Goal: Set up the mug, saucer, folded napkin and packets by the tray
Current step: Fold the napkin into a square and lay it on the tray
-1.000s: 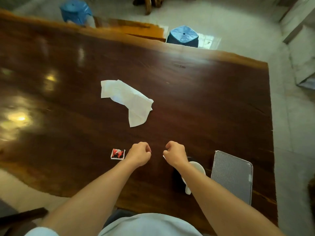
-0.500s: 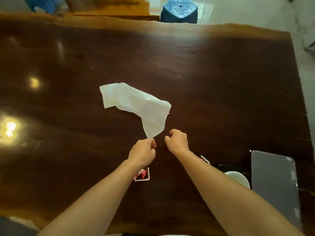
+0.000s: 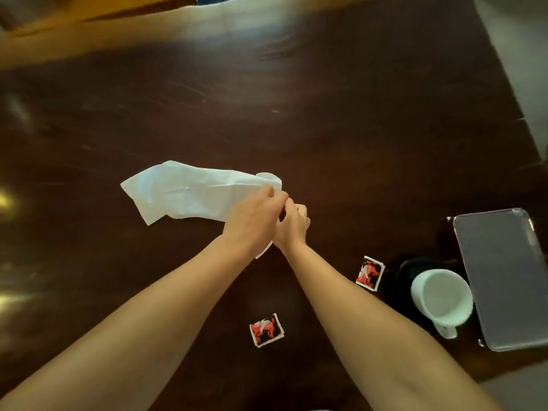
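Observation:
A crumpled white napkin (image 3: 189,194) lies unfolded on the dark wooden table (image 3: 355,114). My left hand (image 3: 255,218) and my right hand (image 3: 292,226) are side by side on its right end, both pinching the paper. A white mug (image 3: 441,298) stands on a dark saucer (image 3: 406,271) just left of the grey metal tray (image 3: 504,277) at the right. Two red-and-black packets lie flat: one (image 3: 370,273) beside the saucer, the other (image 3: 266,329) between my forearms near the front.
The table's right edge (image 3: 510,93) drops to a pale floor. Its light wooden far edge (image 3: 148,25) runs along the top. The view is blurred by motion.
Both hands have gone forward from in front of the napkin's tip onto its right end and taken hold of it. The view has tilted down and closer.

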`<move>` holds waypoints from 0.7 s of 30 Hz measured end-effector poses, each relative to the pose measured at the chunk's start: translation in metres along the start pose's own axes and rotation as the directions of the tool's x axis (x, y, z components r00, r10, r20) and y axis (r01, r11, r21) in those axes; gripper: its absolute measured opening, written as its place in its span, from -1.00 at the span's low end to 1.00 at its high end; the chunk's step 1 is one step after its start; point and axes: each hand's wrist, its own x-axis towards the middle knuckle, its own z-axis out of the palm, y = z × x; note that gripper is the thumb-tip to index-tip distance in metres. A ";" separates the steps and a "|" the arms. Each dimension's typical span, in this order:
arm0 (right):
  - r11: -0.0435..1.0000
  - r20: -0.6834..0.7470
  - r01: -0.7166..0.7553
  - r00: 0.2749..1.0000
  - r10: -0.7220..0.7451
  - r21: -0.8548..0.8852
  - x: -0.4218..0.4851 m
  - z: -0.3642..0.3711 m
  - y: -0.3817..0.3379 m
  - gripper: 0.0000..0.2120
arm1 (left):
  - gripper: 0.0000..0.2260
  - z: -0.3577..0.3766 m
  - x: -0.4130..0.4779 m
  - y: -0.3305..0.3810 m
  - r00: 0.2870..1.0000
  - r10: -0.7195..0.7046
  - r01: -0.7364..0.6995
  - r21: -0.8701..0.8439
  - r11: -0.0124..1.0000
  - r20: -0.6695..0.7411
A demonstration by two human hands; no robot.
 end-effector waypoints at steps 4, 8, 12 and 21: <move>0.981 0.066 0.183 0.982 -0.179 -0.059 -0.006 -0.018 -0.021 -0.90 | -0.43 -0.013 0.004 0.000 1.000 0.027 -0.026 0.111 0.994 -0.008; 0.975 0.288 0.220 0.932 -0.222 0.039 -0.026 -0.045 -0.028 -0.74 | -0.46 -0.032 -0.014 -0.011 0.997 0.068 -0.065 0.104 0.992 -0.022; 0.914 0.371 0.401 0.840 -0.395 0.065 -0.049 -0.072 -0.038 -0.71 | -0.66 -0.056 -0.033 -0.021 0.996 0.053 -0.059 0.099 0.993 0.067; 0.721 0.387 0.661 0.733 -0.559 -0.210 -0.063 -0.156 -0.092 -0.86 | -0.73 -0.124 -0.074 -0.028 0.994 -0.078 0.088 0.136 0.987 -0.076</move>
